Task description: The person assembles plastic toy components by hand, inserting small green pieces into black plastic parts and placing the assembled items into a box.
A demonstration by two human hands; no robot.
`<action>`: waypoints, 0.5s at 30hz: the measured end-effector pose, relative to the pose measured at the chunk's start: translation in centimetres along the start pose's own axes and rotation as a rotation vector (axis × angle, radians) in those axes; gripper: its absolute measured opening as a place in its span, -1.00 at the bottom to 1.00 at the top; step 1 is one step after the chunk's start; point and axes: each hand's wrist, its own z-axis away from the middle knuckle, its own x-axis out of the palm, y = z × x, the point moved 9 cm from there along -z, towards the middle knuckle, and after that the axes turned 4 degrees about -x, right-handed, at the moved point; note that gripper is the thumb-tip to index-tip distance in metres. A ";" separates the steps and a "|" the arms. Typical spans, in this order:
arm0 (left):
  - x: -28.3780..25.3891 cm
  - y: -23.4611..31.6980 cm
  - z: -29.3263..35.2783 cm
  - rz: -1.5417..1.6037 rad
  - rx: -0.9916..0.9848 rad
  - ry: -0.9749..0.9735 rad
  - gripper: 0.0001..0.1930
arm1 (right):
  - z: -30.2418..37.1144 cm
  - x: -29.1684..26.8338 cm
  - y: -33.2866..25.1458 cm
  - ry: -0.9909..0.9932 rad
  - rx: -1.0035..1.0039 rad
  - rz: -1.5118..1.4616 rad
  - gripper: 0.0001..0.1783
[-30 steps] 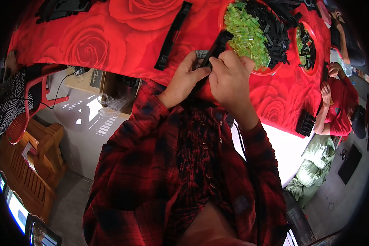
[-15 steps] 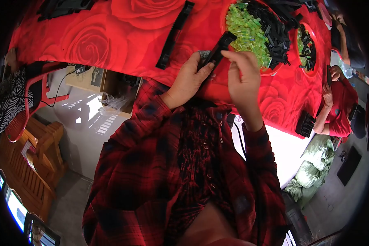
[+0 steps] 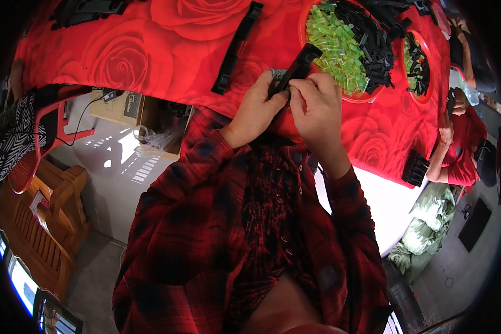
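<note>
My left hand [image 3: 254, 111] grips a long black plastic strip [image 3: 304, 62] with raised ends, held at a slant above the table edge. A patch of grey material [image 3: 278, 73] shows by its fingertips. Close on the right, my right hand [image 3: 319, 108] has thumb and forefinger pinched together against the strip's side; whatever lies between them is hidden. A second black strip [image 3: 236, 49] of like shape lies on the cloth beyond my left hand.
A red basin [image 3: 363, 101] of yellow-green clear pieces [image 3: 334, 47] and small black pieces [image 3: 377, 55] stands right, beside a smaller red basin [image 3: 428, 69]. More black parts [image 3: 89, 11] lie far left. A person in red [image 3: 462, 145] works at the right edge.
My right hand has come down and left, from beside the strip's far end to its middle, and its fingers have closed into a pinch. My left hand keeps its hold.
</note>
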 end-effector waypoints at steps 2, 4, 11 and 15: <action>0.1 0.0 0.0 0.002 0.014 -0.003 -0.73 | -0.2 0.2 -0.3 -0.020 -0.025 0.029 -0.80; 0.1 0.4 0.0 0.041 0.031 0.015 -0.74 | -0.2 0.4 -0.6 -0.031 -0.011 0.136 -0.78; 0.1 0.0 0.2 0.044 0.046 -0.011 -0.76 | 0.0 1.1 -1.5 -0.088 -0.099 0.202 -0.78; 0.7 -0.2 0.4 -0.038 -0.069 -0.120 -0.66 | 0.4 1.1 -0.6 -0.097 -0.037 0.182 -0.82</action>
